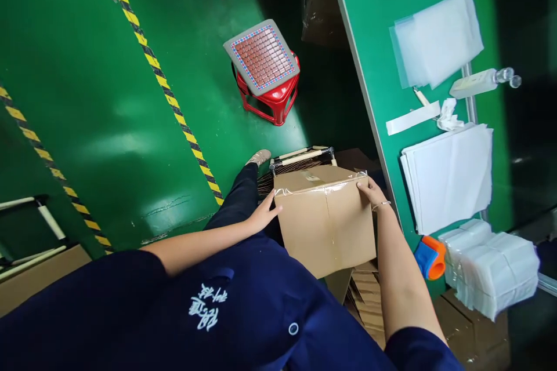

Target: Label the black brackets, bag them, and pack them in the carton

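A brown cardboard box is held in front of my body, tilted, with clear tape along its upper edge. My left hand presses against the box's left side, thumb on the near face and fingers along the edge. At the upper right corner my right hand grips the box, fingertips on the near face. Below and behind it stands a rack with cream-coloured tubes, holding stacked flat cardboard. The underside of the box is hidden.
A green worktable on the right bears white sheets, plastic bags, a bottle, a blue-orange tape dispenser and bundled bags. A red stool with a cushion stands ahead. Yellow-black tape marks the floor.
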Action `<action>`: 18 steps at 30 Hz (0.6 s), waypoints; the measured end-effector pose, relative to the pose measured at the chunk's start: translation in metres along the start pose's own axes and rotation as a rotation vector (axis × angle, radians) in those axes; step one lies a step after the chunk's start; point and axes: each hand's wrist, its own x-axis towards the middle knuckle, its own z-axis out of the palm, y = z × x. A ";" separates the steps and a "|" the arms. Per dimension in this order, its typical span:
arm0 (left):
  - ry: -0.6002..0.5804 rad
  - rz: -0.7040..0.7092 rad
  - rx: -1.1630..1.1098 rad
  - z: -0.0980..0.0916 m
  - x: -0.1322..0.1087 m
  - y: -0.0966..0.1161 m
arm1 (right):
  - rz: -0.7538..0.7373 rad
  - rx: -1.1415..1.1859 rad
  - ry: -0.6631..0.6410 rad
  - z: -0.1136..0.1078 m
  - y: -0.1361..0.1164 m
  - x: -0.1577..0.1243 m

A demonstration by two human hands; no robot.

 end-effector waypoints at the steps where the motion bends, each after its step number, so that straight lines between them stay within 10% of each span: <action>1: -0.013 0.005 -0.020 0.007 0.006 0.002 | 0.021 0.027 -0.053 -0.001 0.001 0.005; 18: -0.076 -0.068 -0.186 0.022 0.060 -0.006 | 0.328 0.106 -0.115 0.012 -0.025 0.039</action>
